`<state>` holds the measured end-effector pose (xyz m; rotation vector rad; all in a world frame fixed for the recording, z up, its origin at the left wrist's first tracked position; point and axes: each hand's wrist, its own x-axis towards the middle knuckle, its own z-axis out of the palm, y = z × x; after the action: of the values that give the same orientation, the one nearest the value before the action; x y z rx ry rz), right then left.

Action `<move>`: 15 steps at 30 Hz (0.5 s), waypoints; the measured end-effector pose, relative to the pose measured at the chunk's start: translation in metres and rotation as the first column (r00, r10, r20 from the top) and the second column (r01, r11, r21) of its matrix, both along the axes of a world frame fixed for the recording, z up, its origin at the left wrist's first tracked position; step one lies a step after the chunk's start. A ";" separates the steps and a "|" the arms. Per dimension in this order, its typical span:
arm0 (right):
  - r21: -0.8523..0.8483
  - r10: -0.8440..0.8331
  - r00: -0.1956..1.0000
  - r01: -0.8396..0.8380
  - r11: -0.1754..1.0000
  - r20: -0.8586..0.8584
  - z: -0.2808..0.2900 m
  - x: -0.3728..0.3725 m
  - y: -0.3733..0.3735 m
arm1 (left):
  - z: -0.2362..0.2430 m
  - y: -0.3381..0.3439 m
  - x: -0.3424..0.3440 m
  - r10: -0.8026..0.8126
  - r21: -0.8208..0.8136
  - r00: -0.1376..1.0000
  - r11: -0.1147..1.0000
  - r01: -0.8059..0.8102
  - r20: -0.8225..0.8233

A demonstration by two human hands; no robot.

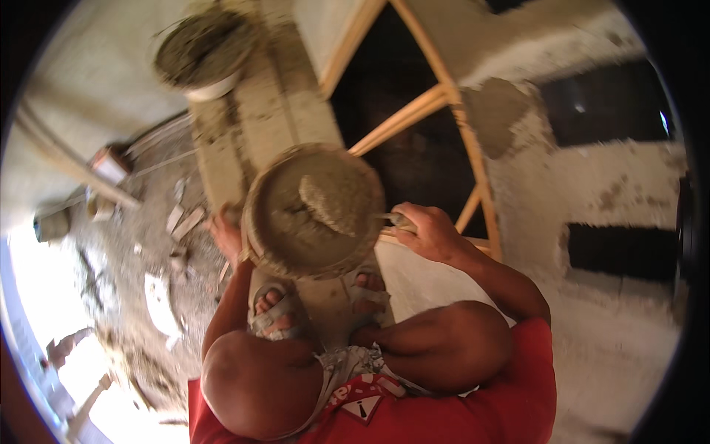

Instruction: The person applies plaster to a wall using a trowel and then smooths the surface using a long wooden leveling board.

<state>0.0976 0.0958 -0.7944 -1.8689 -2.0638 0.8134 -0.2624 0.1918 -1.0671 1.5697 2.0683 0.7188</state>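
In front of my crouched knees stands a round basin (249,222) of wet grey mortar (285,211), resting on wooden planks. My right hand (429,231) is closed round the handle of a trowel (403,221). The trowel's blade lies over the basin, hidden under a heap of mortar (336,206). At the basin's left side, my left hand (226,233) grips the rim area with curled fingers, beside a greyish lump; its fingertips are partly hidden. My sandalled feet (274,311) are on the planks just behind the basin.
A second mortar-filled bucket (207,48) stands at the far end of the mortar-spattered planks (262,111). To the right are a wooden frame (462,122) with dark openings and a partly plastered wall (518,185). Rubble (188,222) lies on the ground below left.
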 end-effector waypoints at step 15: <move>-0.257 -0.631 0.688 0.577 0.775 -0.360 0.148 0.135 -0.037 | 0.009 -0.005 0.010 -0.012 0.180 0.999 0.983 0.020 -0.043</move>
<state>0.2331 0.0590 -0.6460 -2.0149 -1.0353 1.0502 -0.2528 0.1871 -1.0577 1.7106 2.0669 0.8968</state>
